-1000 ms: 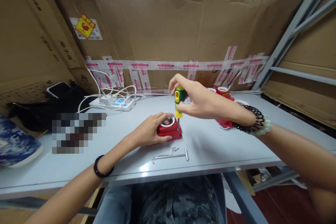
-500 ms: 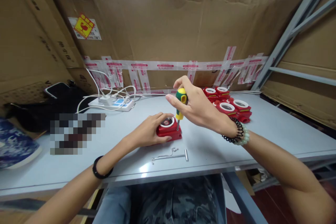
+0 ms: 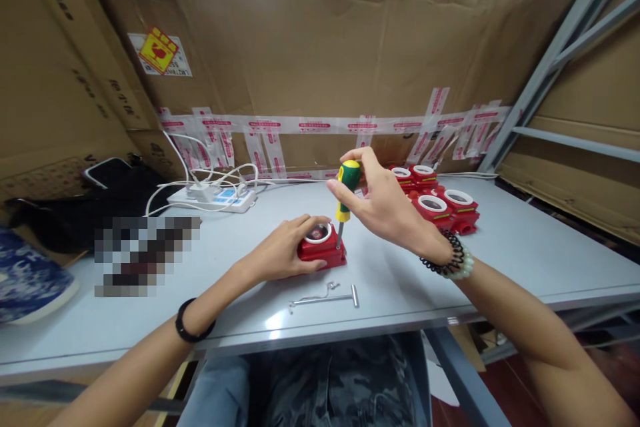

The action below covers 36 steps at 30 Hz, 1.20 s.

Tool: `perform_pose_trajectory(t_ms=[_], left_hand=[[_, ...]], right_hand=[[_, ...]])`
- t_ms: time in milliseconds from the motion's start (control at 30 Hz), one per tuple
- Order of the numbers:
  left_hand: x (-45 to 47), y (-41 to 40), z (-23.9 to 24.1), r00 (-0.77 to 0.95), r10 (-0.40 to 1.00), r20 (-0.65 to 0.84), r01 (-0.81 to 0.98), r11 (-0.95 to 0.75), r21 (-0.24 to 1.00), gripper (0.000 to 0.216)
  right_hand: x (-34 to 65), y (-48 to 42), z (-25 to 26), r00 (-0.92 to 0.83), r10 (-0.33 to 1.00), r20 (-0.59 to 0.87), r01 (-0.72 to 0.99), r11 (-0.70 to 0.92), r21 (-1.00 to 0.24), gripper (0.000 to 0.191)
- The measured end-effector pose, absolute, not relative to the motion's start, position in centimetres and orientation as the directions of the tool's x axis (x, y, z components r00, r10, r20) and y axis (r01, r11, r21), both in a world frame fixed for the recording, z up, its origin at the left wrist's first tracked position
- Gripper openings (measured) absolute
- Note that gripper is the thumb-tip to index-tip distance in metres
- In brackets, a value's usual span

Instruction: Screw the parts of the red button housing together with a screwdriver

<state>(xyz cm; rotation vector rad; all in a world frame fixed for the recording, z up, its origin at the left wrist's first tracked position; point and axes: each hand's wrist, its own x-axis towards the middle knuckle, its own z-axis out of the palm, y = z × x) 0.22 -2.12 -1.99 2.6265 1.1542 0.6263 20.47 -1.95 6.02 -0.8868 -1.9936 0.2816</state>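
Note:
My left hand [image 3: 283, 247] grips a red housing [image 3: 320, 255] with a white-ringed round window, pressing it to the table. Fingers lie over its top and the thumb along its front. In my right hand [image 3: 383, 197] is a screwdriver [image 3: 349, 179] with a yellow and green handle, thumb and fingers loosely around it. Its shaft stands nearly upright, the tip at the housing's right front corner. On the table in front of the housing lies a T-shaped metal rod [image 3: 325, 299] with a small chain [image 3: 331, 287].
Several similar red housings [image 3: 453, 217] stand behind my right hand. A white power strip [image 3: 235, 200] with tangled cables lies at back left, near a black bag [image 3: 60, 213]. Cardboard [image 3: 310, 47] walls the back; a metal frame [image 3: 550, 67] rises at right.
My right hand has shifted slightly right, its grip on the screwdriver handle changed. The handle leans a little more to the right. My left hand and the housing are unmoved.

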Motion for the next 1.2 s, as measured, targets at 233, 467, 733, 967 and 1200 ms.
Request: perform_pose_trajectory(t_ms=[233, 467, 733, 967, 1200], left_hand=[[0.2, -2.0, -2.1, 0.607, 0.738, 0.293, 0.649, -0.674, 0.353, 0.062], [0.2, -2.1, -2.1, 0.598, 0.740, 0.307, 0.645, -0.672, 0.363, 0.061], [0.2, -2.1, -2.0, 0.598, 0.747, 0.291, 0.661, -0.664, 0.349, 0.062], [0.2, -2.1, -2.1, 0.596, 0.747, 0.295, 0.656, -0.665, 0.357, 0.063], [0.3, -2.2, -1.9, 0.599, 0.743, 0.298, 0.665, -0.669, 0.333, 0.063]], right_hand=[[20.7, -2.2, 7.0, -0.435, 0.651, 0.622, 0.577, 0.732, -0.363, 0.039], [20.3, -2.0, 6.8, -0.353, 0.661, 0.663, 0.605, 0.701, -0.377, 0.043], [20.5, -2.8, 7.3, -0.405, 0.734, 0.546, 0.627, 0.657, -0.419, 0.024], [20.4, -2.6, 7.4, -0.352, 0.673, 0.650, 0.553, 0.710, -0.435, 0.022], [20.3, -3.1, 7.5, -0.266, 0.651, 0.711, 0.658, 0.661, -0.360, 0.019]])
